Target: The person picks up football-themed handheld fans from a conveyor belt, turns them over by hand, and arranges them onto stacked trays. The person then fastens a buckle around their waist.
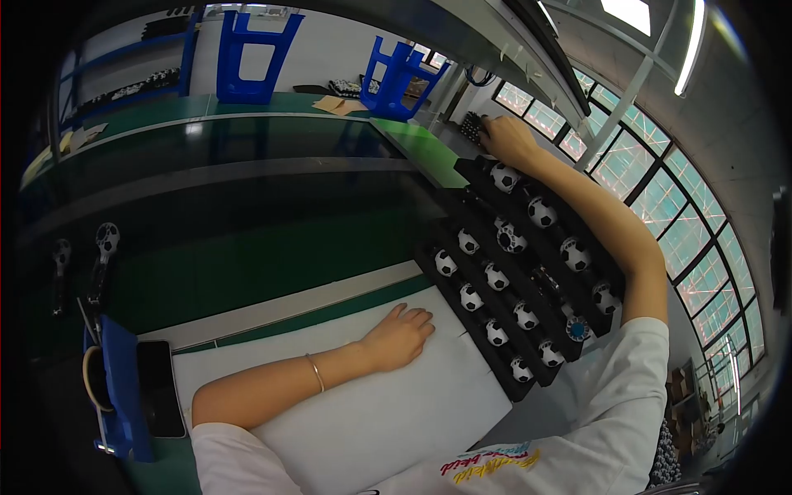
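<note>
Lying half-open, empty, on white sheet [355,421] — left hand [398,339]; right hand [509,140] by racks [511,296] — grip unclear

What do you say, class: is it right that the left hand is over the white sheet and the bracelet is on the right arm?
The arm is wrong: the head view shows the bracelet on the left arm. The left hand is indeed over the white sheet.

Right of mat [396,412], racks [478,320] obstruct
</note>
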Tool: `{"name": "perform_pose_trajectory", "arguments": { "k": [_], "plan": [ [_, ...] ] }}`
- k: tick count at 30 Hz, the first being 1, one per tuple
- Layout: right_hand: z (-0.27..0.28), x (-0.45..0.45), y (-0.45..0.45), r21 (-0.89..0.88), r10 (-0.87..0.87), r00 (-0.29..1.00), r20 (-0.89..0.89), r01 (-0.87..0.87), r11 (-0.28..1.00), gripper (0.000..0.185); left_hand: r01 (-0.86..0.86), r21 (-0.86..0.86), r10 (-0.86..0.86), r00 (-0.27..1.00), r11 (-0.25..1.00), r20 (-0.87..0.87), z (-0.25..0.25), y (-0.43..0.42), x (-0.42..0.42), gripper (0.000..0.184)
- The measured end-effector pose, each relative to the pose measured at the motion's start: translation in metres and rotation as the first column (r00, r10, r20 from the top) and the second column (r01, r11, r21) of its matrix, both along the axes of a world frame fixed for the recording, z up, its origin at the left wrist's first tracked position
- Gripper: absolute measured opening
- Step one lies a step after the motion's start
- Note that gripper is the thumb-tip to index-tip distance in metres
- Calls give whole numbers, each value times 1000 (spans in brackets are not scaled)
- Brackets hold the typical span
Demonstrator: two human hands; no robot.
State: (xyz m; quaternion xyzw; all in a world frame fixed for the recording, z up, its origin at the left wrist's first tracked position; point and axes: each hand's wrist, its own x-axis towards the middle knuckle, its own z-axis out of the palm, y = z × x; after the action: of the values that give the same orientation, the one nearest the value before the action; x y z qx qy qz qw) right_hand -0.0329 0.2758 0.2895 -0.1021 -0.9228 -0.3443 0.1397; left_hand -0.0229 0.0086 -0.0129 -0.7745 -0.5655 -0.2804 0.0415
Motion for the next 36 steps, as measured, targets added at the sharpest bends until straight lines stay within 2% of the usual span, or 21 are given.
{"name": "perform_pose_trajectory", "arguments": {
  "k": [3,5,7,9,10,13,15,17,18,19,20,23,25,28,29,30,31,32,33,35,36],
  "plan": [
    [-8,-1,-22,69,-98,995,27,96,993,27,-3,-6,3,1000,1000,2,-2,2,1,30],
    [-20,0,-22,375,41,999,13,-43,926,25,1,24,-1,1000,1000,15,-3,3,1,28],
    [-27,-5,-56,643,184,976,115,-214,735,27,18,54,-18,1000,998,10,-2,2,1,26],
    [-45,-7,-107,458,326,917,232,-398,795,25,13,60,-14,1000,998,19,1,0,1,28],
    [-59,-6,-138,253,377,882,282,-447,858,23,24,62,-23,1000,998,-8,5,-1,2,28],
    [-117,19,-218,-80,673,624,397,-707,702,15,-2,-18,1,999,1000,-40,7,-7,1,30],
    [-144,55,-266,-182,846,307,435,-891,416,12,-18,23,20,997,1000,-77,-2,-5,5,36],
    [-168,81,-300,-294,953,-42,301,-954,51,17,-35,40,39,994,999,-101,6,-9,6,39],
    [-176,84,-315,-331,950,-194,244,-938,-107,18,-131,361,270,889,923,-368,18,-18,8,38],
    [-170,78,-328,-324,949,-204,239,-938,-120,18,-101,652,534,674,751,-511,27,-23,9,38],
    [-165,69,-344,-233,964,-195,180,-961,-151,17,-110,645,539,665,756,-518,32,-23,9,38],
    [-147,32,-388,33,972,-232,-41,-973,-230,16,-177,170,236,858,970,-456,44,-20,9,36],
    [-125,-1,-396,-106,990,-107,-91,-988,-116,17,-172,-172,120,954,970,-275,50,-18,9,35],
    [-134,-59,-395,-333,967,119,-224,-942,39,18,-13,-571,100,988,821,121,54,-19,11,33],
    [-143,-74,-395,-427,949,214,-230,-899,99,18,25,-557,145,955,830,259,53,-25,12,31],
    [-160,-87,-393,-409,926,257,-278,-904,128,18,55,-531,185,903,846,388,52,-28,13,30],
    [-177,-100,-391,-389,898,297,-325,-907,159,18,50,-412,153,882,910,445,16,-17,16,29],
    [-194,-106,-393,-419,905,278,-321,-899,128,18,39,-287,111,864,957,491,-19,-8,15,28],
    [-213,-106,-397,-450,912,264,-315,-887,101,18,-2,-297,154,858,955,490,-18,-8,11,28],
    [-247,-102,-410,-546,967,151,-205,-838,15,20,171,-267,12,822,948,569,-2,-15,11,28],
    [-264,-100,-415,-508,981,57,-188,-860,-47,20,144,-270,40,816,952,576,11,-22,12,28]
  ]
}}
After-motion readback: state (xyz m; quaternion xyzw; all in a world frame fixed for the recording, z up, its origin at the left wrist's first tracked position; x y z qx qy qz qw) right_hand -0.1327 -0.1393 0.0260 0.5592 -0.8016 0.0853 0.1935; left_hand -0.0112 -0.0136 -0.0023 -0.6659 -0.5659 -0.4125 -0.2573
